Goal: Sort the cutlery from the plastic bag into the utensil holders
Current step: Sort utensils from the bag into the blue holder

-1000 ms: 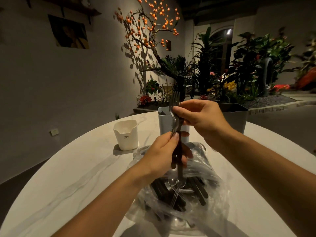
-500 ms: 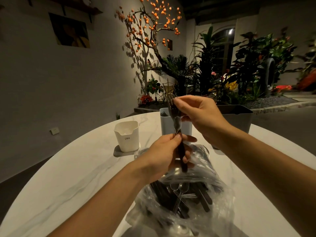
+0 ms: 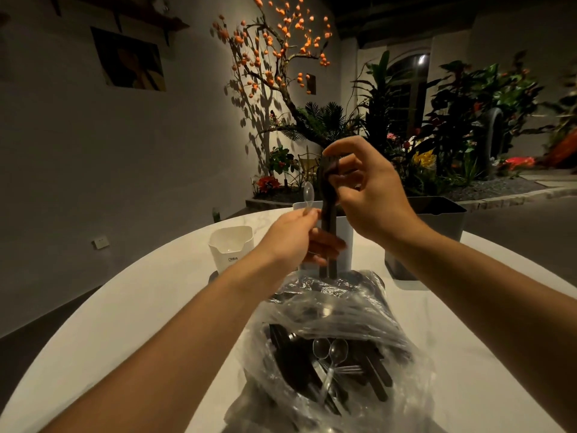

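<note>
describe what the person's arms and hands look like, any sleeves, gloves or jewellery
Both forearms are bare as far as the frame shows: no sleeves, gloves, watch or bracelet in view. The left hand and right hand are ungloved, with short nails. In this dim light I cannot tell whether any ring is worn.

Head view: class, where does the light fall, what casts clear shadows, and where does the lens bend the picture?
Head view: dim overall; a warm light hits the orange-fruited tree, throwing branch shadows on the wall; the plastic bag shows glare; the table rim curves from wide-angle distortion.
</note>
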`<state>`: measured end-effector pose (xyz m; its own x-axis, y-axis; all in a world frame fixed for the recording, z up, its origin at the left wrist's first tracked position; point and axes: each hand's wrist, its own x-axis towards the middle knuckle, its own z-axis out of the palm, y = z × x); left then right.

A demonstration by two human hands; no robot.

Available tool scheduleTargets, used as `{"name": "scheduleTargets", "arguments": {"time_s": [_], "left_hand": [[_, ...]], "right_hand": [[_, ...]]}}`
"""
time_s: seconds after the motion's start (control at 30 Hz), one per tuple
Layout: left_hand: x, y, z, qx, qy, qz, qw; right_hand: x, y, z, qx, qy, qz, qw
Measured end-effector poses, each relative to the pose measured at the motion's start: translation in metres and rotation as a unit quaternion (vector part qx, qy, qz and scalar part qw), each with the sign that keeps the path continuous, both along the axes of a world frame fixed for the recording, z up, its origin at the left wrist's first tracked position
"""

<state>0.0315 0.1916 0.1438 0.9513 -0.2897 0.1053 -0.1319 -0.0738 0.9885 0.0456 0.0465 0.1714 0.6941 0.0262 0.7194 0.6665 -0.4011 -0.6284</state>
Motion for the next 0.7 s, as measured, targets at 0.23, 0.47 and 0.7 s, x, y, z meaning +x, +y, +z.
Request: {"name": "scheduleTargets", "arguments": {"time_s": [0.23, 0.47, 0.7], "left_hand": [[0.034, -0.007, 0.022, -0.083, -0.013, 0.013, 0.996], [0.081, -0.015, 0.043, -0.101, -0.019, 0.025, 0.994], [0.124, -0.019, 0.020, -0.009, 0.012, 0.048, 0.999]], "right_hand": [[0.018, -0.002, 0.021, -0.101, -0.188, -0.090, 0.973], [0.059, -0.010, 0.035, -0.158, -0.274, -0.140, 0.938], [0.103, -0.014, 0.005, -0.203, -0.226, -0.167, 0.938]]}}
